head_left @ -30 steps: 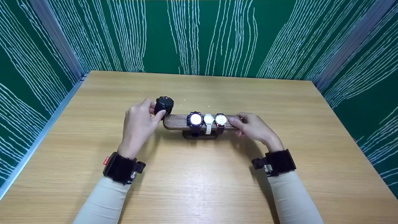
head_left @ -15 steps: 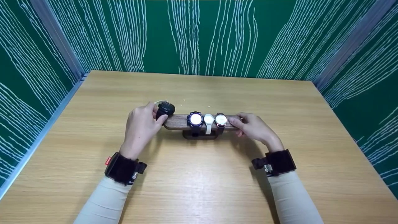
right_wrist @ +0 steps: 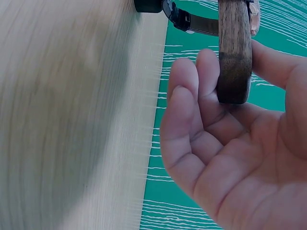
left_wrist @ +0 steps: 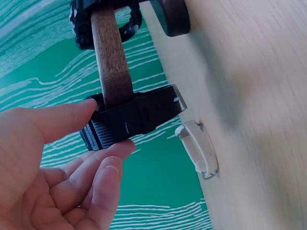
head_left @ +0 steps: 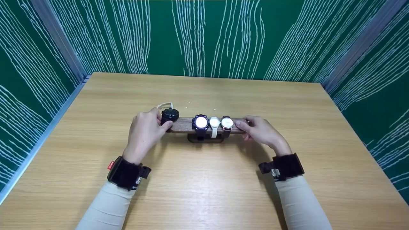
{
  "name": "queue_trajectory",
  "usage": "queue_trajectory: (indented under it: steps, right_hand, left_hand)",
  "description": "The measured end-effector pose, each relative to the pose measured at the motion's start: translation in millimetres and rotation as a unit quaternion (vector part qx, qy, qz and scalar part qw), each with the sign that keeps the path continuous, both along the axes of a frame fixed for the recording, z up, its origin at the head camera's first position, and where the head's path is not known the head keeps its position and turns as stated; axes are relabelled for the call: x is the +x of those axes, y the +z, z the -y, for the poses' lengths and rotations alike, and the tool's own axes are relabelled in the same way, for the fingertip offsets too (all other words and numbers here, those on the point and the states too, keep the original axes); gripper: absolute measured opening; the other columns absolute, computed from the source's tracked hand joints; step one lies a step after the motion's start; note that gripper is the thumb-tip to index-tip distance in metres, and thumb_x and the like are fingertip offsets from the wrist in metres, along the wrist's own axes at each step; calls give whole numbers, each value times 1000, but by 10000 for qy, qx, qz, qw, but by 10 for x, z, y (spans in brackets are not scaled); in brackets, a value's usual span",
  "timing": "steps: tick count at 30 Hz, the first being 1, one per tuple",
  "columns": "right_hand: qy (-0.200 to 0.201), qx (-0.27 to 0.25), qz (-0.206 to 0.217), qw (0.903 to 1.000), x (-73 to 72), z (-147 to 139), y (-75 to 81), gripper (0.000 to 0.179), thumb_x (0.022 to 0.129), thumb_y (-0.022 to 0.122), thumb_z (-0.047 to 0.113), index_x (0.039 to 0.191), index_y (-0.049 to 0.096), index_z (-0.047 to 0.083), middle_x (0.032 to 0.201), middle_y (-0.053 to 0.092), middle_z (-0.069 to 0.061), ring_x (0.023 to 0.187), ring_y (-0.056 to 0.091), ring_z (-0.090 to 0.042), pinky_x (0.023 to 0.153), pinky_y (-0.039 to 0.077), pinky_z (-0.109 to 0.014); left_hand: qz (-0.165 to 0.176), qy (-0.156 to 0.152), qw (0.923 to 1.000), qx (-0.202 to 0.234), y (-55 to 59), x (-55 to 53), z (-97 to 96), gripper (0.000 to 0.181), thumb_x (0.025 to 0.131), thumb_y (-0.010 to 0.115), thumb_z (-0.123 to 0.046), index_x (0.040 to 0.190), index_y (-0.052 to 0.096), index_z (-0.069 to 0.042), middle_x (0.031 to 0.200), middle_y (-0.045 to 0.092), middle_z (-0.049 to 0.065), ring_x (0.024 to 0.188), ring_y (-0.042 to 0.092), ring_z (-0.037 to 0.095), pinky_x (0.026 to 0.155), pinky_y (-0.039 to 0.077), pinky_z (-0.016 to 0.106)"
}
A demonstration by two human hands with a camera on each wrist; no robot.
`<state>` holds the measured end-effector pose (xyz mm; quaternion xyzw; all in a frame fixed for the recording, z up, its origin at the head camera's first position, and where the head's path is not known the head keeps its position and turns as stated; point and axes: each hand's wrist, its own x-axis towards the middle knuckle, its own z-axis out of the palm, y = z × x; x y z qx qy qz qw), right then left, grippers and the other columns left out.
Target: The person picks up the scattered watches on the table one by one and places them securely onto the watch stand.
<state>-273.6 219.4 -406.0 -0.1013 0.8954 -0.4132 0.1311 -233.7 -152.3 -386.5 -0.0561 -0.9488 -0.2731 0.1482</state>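
Observation:
A dark wooden watch stand [head_left: 184,125] holds three watches along its bar: a dark blue watch [head_left: 201,122], a small white watch [head_left: 214,123] and a watch with a white dial and dark strap [head_left: 227,123]. My left hand [head_left: 145,132] pinches a black watch [head_left: 170,114] at the bar's left end. In the left wrist view, its closed black strap [left_wrist: 153,111] hangs around the tip of the bar [left_wrist: 113,62]. My right hand [head_left: 262,130] grips the bar's right end, with the thumb on top and fingers beneath, as the right wrist view shows.
A white strap loop [head_left: 165,104], perhaps another watch, lies on the wooden table [head_left: 204,185] just behind my left hand. Tiny pale specks [head_left: 189,102] lie beyond the stand. Green walls [head_left: 163,35] with white lines stand around the table.
My left hand has brought the black watch down and slightly right onto the bar's left end, uncovering the white strap loop behind it. My right hand and the stand hold still.

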Motion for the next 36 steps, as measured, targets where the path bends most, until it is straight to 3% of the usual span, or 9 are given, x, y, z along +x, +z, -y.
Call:
queue_trajectory:
  steps: [11,19,26,36]
  right_hand:
    - [26,-31,40,10000,3,-3,7,47,110,56,44,136,64,5,107,69,-23,84,69,-23,87,62,-45]
    - [28,-11,26,10000,-2,-2,7,46,111,55,44,135,64,6,103,70,-20,83,69,-22,86,61,-45]
    - [40,-123,71,9999,2,-14,6,45,111,56,42,130,64,3,102,69,-20,83,69,-22,83,62,-36]
    - [89,-92,-16,9999,2,-7,11,47,111,56,42,132,63,1,103,70,-20,82,69,-21,83,62,-38]
  left_hand:
    - [330,-40,9994,-43,25,40,-12,35,89,88,-31,88,66,-4,77,69,7,76,68,30,71,56,45]
    - [676,-43,9977,38,32,42,-30,39,89,88,-36,79,63,-7,74,68,5,68,62,25,61,46,35]
    - [553,-101,9984,-50,17,53,-59,42,84,92,-35,72,62,-8,68,64,2,68,58,23,60,40,34]
    - [559,8,9984,-73,-14,90,-136,44,81,94,-34,68,60,-10,65,64,1,66,60,23,60,42,34]
